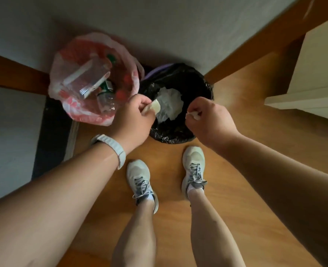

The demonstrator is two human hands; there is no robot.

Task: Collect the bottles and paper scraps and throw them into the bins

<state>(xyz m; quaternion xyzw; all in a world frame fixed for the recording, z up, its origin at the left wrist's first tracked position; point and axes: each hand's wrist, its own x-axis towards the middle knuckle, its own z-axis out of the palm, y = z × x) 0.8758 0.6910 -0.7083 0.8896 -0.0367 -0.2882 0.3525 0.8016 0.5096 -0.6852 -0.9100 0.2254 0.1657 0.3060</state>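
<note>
Under both hands sits the black-lined bin (175, 135), crumpled white paper (169, 105) inside; left of the left hand (135, 114), the red-bagged bin (76, 110) holds clear bottles (88, 79). Both bins touch, backed against the wall (159, 26) (open floor (255, 116) lies rightward). Each hand hovers knuckles-up: left pinches a paper scrap (155, 107), right hand (207, 120) pinches a smaller scrap (195, 115).

The wooden floor (236, 135) carries two bins next to each other by the wall: one with a red-white bag (63, 81) on my left, one with a black bag (170, 135). My two shoes (138, 178) stand just before them.
</note>
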